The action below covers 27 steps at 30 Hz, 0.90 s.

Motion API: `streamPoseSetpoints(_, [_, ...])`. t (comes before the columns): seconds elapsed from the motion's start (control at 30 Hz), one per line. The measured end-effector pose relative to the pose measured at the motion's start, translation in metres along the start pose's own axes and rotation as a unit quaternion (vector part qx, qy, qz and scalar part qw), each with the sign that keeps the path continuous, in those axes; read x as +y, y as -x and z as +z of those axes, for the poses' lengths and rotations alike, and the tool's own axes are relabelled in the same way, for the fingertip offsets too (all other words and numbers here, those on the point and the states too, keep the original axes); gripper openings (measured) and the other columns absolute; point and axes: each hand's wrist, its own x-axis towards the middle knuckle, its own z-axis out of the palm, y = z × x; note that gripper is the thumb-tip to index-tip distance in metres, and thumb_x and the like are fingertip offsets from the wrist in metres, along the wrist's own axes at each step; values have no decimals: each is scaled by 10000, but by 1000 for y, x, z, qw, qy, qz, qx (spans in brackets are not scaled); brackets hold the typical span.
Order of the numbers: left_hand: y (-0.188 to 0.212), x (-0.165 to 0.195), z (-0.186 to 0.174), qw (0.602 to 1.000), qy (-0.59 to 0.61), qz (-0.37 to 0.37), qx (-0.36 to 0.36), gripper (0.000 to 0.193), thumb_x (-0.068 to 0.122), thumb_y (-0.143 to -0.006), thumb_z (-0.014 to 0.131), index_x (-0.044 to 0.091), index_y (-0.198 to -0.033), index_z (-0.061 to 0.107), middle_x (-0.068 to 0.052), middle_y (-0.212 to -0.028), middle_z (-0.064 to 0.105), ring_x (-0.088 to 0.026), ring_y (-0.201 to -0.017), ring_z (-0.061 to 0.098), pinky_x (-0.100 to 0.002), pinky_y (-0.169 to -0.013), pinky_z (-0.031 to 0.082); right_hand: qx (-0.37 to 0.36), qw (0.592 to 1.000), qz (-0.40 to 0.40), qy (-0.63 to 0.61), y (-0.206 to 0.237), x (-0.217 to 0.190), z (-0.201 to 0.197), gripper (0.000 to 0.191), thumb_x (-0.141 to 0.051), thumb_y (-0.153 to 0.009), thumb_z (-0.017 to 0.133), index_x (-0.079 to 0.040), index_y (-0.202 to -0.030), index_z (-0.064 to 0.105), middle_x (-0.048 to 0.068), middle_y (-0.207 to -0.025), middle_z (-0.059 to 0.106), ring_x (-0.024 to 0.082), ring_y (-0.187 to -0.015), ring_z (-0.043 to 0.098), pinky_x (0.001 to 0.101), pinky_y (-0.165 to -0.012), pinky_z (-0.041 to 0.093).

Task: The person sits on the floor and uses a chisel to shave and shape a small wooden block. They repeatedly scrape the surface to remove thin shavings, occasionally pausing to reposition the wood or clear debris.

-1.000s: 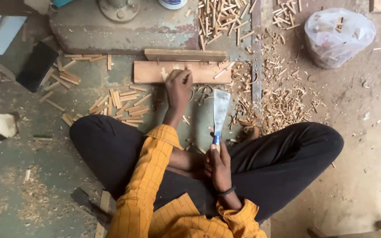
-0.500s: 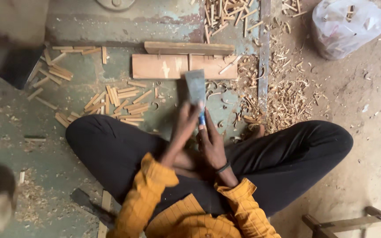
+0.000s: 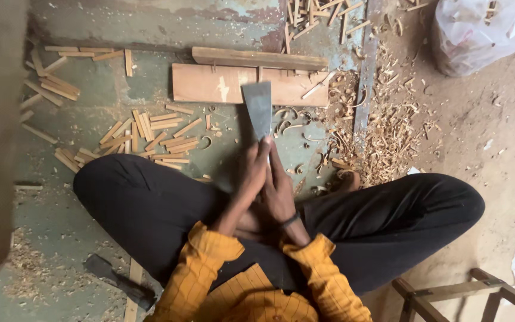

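Sitting cross-legged on a floor, I have short wooden sticks (image 3: pixel 150 134) scattered to my left. My left hand (image 3: pixel 253 173) and right hand (image 3: pixel 278 188) close together around the handle of a wide flat metal blade (image 3: pixel 258 107), which points away from me towards a wooden plank (image 3: pixel 210 83). Curled wood shavings (image 3: pixel 382 131) lie further right, with a white plastic bag (image 3: pixel 484 30) beyond.
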Motion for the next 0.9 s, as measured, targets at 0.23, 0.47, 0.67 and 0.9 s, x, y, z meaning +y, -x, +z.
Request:
streamPoseSetpoints(0.23, [-40, 18, -7, 989, -140, 35, 38, 599, 521, -1026, 480, -11, -819, 660, -185, -645, 576, -287, -597, 601, -445, -561, 442, 45, 934, -354, -17, -44, 4, 9, 517, -111, -1133, 482, -60, -1618, 310, 297, -1430, 600, 318, -1221, 606, 418, -985, 500])
streamPoseSetpoints(0.47, [-7, 7, 1, 996, -19, 87, -8, 569, 487, -1062, 447, -8, -848, 628, -176, -629, 522, -220, -552, 549, -408, -540, 421, 48, 958, -281, -21, -1, 16, -4, 510, -143, -1171, 464, -106, -1666, 343, 315, -1315, 610, 263, -1102, 564, 401, -897, 479])
streamPoseSetpoints(0.67, [12, -6, 2, 999, -7, 44, 0, 613, 518, -1042, 457, -27, -819, 626, -167, -616, 535, -197, -541, 536, -417, -530, 417, 21, 990, -133, -46, 23, 1, -7, 546, -201, -1079, 477, -144, -1615, 391, 68, -789, 615, 76, -595, 494, 269, -532, 444])
streamPoseSetpoints(0.9, [-14, 5, -1, 998, -64, 7, 6, 626, 527, -1025, 453, -25, -789, 632, -199, -585, 550, -272, -530, 581, -446, -535, 433, 11, 992, -97, -80, -1, -10, -2, 574, -206, -1055, 487, -149, -1611, 356, 28, -724, 609, 75, -567, 501, 279, -499, 448])
